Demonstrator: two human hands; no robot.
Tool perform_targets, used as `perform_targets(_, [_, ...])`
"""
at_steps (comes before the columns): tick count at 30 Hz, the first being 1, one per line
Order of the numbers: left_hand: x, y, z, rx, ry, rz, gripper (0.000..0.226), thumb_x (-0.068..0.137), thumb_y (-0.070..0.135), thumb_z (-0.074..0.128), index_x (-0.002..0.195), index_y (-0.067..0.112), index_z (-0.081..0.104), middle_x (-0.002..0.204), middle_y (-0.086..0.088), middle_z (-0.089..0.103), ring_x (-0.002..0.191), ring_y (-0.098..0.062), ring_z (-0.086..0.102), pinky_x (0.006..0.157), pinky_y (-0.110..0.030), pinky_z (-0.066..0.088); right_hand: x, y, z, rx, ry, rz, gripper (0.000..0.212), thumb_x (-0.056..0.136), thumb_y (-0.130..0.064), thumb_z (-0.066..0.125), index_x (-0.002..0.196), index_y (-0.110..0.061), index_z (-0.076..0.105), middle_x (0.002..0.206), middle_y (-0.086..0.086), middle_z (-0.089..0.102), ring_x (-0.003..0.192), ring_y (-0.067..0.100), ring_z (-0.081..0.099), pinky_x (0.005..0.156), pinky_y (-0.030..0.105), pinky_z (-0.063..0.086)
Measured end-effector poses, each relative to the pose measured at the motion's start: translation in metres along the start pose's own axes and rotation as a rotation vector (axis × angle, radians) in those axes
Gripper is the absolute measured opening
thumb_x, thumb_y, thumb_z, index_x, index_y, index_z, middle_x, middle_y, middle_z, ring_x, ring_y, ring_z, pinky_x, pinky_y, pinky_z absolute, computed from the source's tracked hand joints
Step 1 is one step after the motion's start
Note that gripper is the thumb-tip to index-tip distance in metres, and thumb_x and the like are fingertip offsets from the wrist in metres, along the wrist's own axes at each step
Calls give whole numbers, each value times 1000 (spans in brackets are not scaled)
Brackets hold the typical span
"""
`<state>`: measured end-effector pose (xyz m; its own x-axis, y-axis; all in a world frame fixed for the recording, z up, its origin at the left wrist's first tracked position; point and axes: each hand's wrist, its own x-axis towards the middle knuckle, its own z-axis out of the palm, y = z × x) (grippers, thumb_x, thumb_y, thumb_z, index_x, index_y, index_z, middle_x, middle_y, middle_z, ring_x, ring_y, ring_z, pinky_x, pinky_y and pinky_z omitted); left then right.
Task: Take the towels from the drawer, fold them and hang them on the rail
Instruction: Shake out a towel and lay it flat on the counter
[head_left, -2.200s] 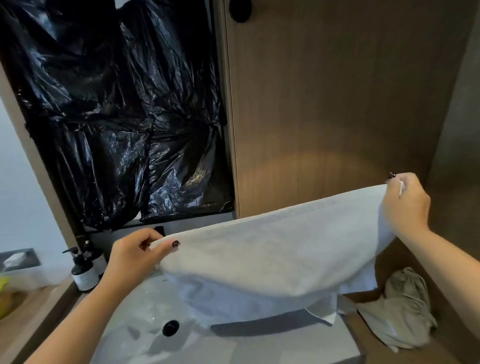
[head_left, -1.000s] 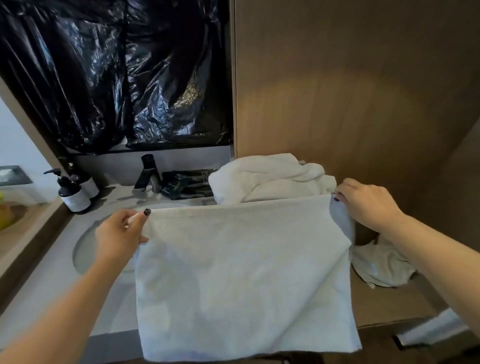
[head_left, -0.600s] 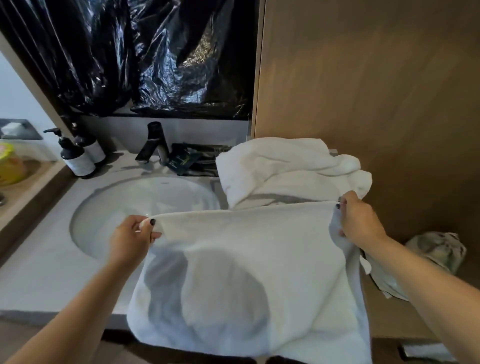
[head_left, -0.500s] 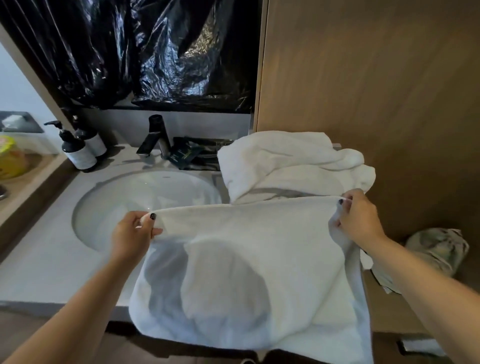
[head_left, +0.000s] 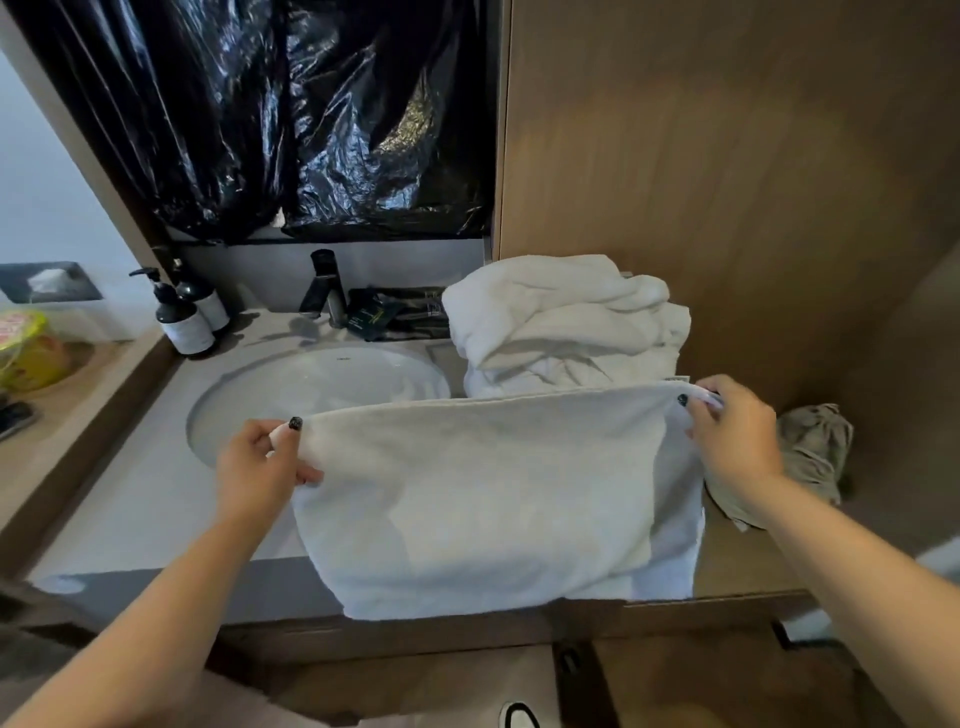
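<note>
Over the front edge of a bathroom counter (head_left: 130, 519), a person holds a white towel (head_left: 493, 499) stretched between two hands. Its top edge runs nearly level from left to right, and the cloth hangs folded double, its lower edge draping past the counter's front lip.

Open room lies to the left, where the bare grey counter top and the round sink (head_left: 317, 389) sit with nothing on them. A wooden wall panel (head_left: 727, 182) rises close on the right and hems in that side. Below the counter, wooden cabinet fronts (head_left: 675, 686) fill the lower part of the view.

Behind the held towel, touching or nearly touching its top edge, sits a heap of white towels (head_left: 566, 322), loosely bundled. A dark tap (head_left: 324, 283) stands at the back of the sink, with dark packets (head_left: 389, 314) beside it. Two dark pump bottles (head_left: 187, 317) stand at the back left corner. Black plastic sheeting (head_left: 285, 119) covers the wall above. A crumpled grey cloth (head_left: 815, 447) lies on the wooden ledge at far right, just behind the right wrist.

The left hand (head_left: 257, 470) pinches the towel's top left corner between thumb and curled fingers. The right hand (head_left: 732, 434) pinches the top right corner the same way, so the towel hangs straight down from both grips.
</note>
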<state>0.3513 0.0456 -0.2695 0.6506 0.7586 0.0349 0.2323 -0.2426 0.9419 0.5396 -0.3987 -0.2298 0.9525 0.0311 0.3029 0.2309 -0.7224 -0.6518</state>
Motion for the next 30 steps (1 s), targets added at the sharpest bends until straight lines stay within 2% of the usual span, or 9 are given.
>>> perform_targets(2, [-8,2,-21,-95,-26,-10,17,95,36,61,93,19,60,60,-11,71,59,-22,72,65,-32,56,-20,-4,-16,1,18,7,13,94,-13,55,90,-16,67,78,4,66,75,26,64,63,40,51])
perform_targets(7, [-28,20,-50,-258,-38,23,14,95,26,65,92,13,64,64,-12,72,61,-20,73,53,-17,55,-55,-16,-42,-6,61,-5,15,93,-16,60,91,-20,73,75,-2,70,69,20,69,59,43,56])
perform_targets(11, [-36,37,-48,-355,-69,11,8,97,17,63,94,9,64,68,-10,74,67,-20,75,57,-19,57,-51,-28,-56,18,125,-13,19,92,-13,59,82,-23,72,69,-2,68,45,11,63,44,27,52])
perform_targets(14, [-34,42,-33,-379,-79,-9,7,96,18,64,95,11,65,71,-10,75,70,-20,75,58,-19,57,-32,-31,-64,41,145,-1,21,91,-9,57,80,-22,71,65,0,65,42,5,61,41,5,41])
perform_targets(15, [-31,42,-25,-374,-80,-17,8,96,18,64,95,11,65,72,-10,75,71,-20,76,58,-19,57,-24,-30,-65,58,150,9,22,90,-7,57,80,-21,70,66,-1,65,43,3,62,42,5,40])
perform_targets(22, [10,22,56,-299,10,-121,9,95,22,64,96,13,64,81,-14,76,75,-19,76,62,-20,58,42,9,-28,145,116,126,19,91,-6,62,84,-22,68,76,-10,65,70,13,70,63,24,59])
perform_targets(25, [29,11,92,-274,112,-165,8,96,20,61,94,13,63,88,-15,74,78,-19,76,74,-29,59,67,29,4,163,84,164,20,90,-7,59,83,-23,69,73,-14,66,77,17,68,71,32,56])
perform_targets(27, [36,5,114,-199,186,-188,10,96,19,57,88,19,62,89,-13,74,78,-15,75,70,-23,56,83,40,27,178,94,160,17,89,-8,61,84,-21,70,71,-16,65,77,16,67,74,34,55])
perform_targets(30, [30,-4,137,-19,254,-256,6,94,19,56,93,18,62,98,-11,75,94,-20,73,78,-25,53,90,51,60,232,141,167,10,87,-5,63,89,-11,71,80,-3,70,81,23,68,82,41,55])
